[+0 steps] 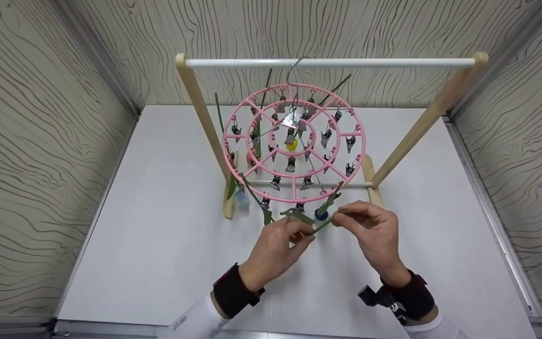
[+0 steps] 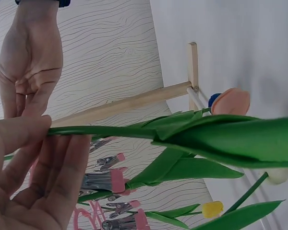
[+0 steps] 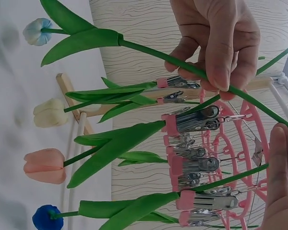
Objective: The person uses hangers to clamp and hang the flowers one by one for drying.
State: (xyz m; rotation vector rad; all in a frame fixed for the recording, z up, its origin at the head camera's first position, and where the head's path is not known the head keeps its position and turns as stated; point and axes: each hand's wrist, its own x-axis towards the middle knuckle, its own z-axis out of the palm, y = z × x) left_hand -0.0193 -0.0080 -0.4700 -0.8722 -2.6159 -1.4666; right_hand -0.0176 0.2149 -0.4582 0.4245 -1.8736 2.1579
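Both hands hold the green stem of an artificial tulip with a pale blue bloom [image 3: 37,31]. In the head view, my left hand [image 1: 278,245] pinches the stem between thumb and fingers. My right hand [image 1: 372,233] pinches it nearer the bare end. Wide leaves [image 2: 221,139] reach away from my left hand in the left wrist view, with the bloom out of frame there. Just beyond the hands hangs a round pink clip hanger [image 1: 293,189]. Its metal clips hold other tulips head down, including a salmon one [image 3: 44,166], a cream one [image 3: 50,113] and a dark blue one [image 3: 47,218].
The hanger hooks over a white bar [image 1: 370,62] between wooden posts [image 1: 433,122]. This stand is on a white table [image 1: 167,263], with patterned panels [image 1: 21,188] around it. A yellow tulip [image 2: 212,209] also hangs among the clips. Several pink-tipped clips hang round the rings.
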